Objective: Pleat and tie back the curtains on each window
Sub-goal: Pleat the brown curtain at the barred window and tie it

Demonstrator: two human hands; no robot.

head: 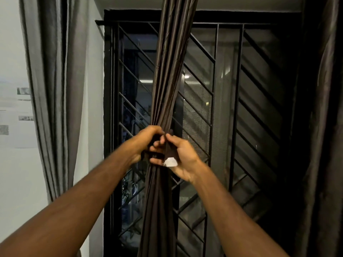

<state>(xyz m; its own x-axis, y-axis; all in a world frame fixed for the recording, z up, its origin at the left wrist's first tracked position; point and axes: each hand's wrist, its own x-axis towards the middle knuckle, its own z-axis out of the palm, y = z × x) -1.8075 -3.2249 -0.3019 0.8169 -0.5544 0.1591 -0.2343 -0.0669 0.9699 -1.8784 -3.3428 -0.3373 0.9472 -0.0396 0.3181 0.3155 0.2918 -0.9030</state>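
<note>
Both forearms bare — no sleeves, no jewellery.

This looks like a room in a home. A tall window with a black metal security grille of diagonal bars (202, 101) fills the middle of the frame, floor-length grey fabric drapes (55, 89) hang at the left, and a white painted wall with small paper notices (11, 112) sits at the far left.

three curtains (167, 71), two hands (144, 143), perhaps one tie (169, 151)
</note>
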